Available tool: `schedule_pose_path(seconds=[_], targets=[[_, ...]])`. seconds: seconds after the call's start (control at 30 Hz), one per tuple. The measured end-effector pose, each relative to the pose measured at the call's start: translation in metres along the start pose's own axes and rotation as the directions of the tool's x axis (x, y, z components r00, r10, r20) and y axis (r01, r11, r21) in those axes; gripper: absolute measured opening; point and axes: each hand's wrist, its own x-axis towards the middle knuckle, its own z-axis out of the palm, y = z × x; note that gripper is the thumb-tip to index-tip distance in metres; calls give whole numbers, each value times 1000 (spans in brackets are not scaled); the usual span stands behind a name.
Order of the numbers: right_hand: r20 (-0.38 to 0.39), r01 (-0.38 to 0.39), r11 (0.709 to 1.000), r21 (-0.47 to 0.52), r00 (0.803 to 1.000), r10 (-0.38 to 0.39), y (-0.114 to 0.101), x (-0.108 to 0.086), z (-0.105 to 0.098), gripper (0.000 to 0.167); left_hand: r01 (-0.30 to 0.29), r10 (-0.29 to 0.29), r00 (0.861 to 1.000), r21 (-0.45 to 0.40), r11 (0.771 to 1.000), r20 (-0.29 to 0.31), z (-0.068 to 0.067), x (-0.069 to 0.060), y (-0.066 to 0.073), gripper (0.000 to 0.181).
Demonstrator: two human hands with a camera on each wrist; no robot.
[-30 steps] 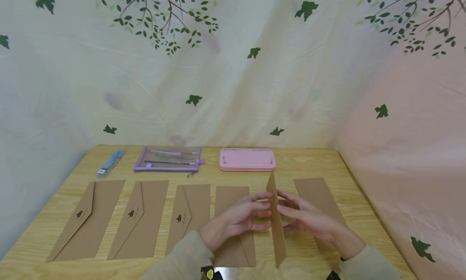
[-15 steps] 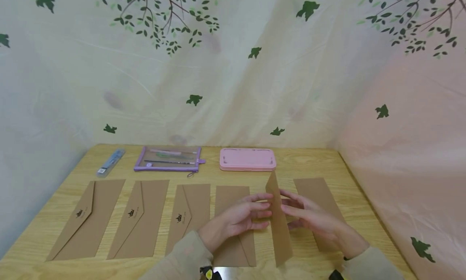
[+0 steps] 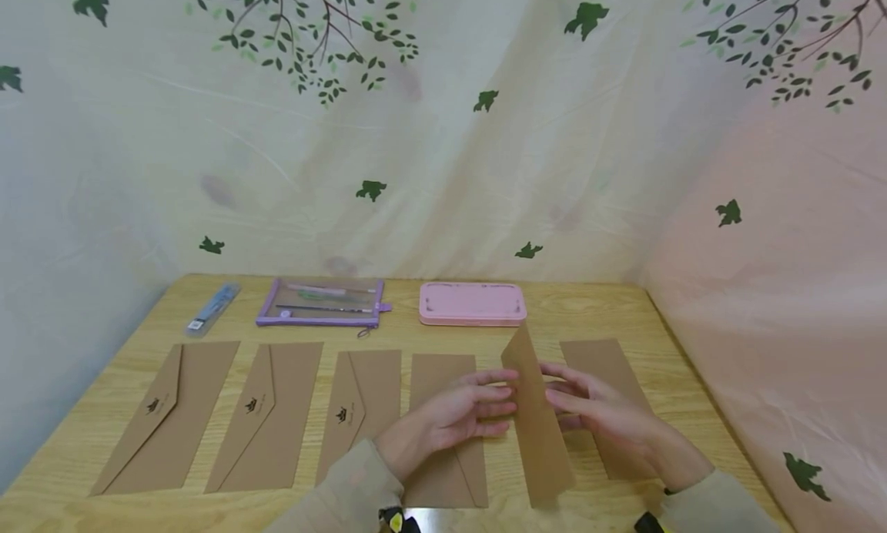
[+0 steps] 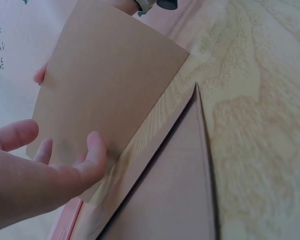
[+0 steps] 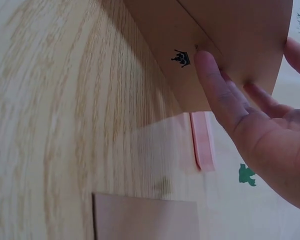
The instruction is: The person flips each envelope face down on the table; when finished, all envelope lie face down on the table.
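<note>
Read the clock from the standing envelope (image 3: 543, 448), with twelve at the far edge of the table (image 3: 402, 334). This envelope is between your hands, tilted on a long side, its crest (image 5: 180, 58) turned toward three o'clock; contact between its lower edge and the table cannot be confirmed.

Your left hand (image 3: 446, 413), at nine o'clock, has its fingers extended and apart, clamped on nothing; whether they touch the plain face cannot be told. Your right hand (image 3: 610, 417), at three o'clock, has extended, separated fingers with tips against the crest face; it does not clamp.

Beyond the left hand at nine o'clock, the fourth envelope (image 3: 450, 479) lies flat, flap upward (your left arm covers part of it). Farther along nine o'clock, the third envelope (image 3: 360, 398), second envelope (image 3: 265, 417) and first envelope (image 3: 166, 421) lie flat, crests upward. At three o'clock, the sixth envelope (image 3: 613, 367) lies flat, its exposed part plain.

Progress, by judgement: four envelopes appear done, the standing envelope is in work and not yet laid flat, and the sixth appears left.

At the back, the pink case (image 3: 473, 303) lies at eleven o'clock; the purple-edged pouch (image 3: 322, 306) and, beyond it, the blue packet (image 3: 212, 310) lie toward ten.
</note>
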Motion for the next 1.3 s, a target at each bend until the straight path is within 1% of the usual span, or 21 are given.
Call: schedule_pose_path(seconds=[0.1,0.47,0.7,0.83,1.1,1.3], targets=[[7,-1,1000,-9,1000,1,2,0,-2,64,5,-5,1000,4,1000,4,-2,0,0,41],[-14,-3,999,-49,1000,2,0,-2,-1,65,13,-13,1000,19,1000,4,-4,-2,0,43],[-25,-13,999,-37,1000,12,0,-3,0,67,19,-19,1000,25,1000,18,-5,-3,-1,46],[-30,-19,999,-48,999,17,0,-3,0,66,22,-22,999,24,999,26,-7,-1,-3,47],[-1,-2,999,-38,1000,2,-2,-2,-3,64,19,-19,999,23,1000,30,-8,0,-2,48],[-8,-5,999,-37,1000,5,0,-3,-2,65,25,-26,999,27,999,31,-8,-2,-4,48]])
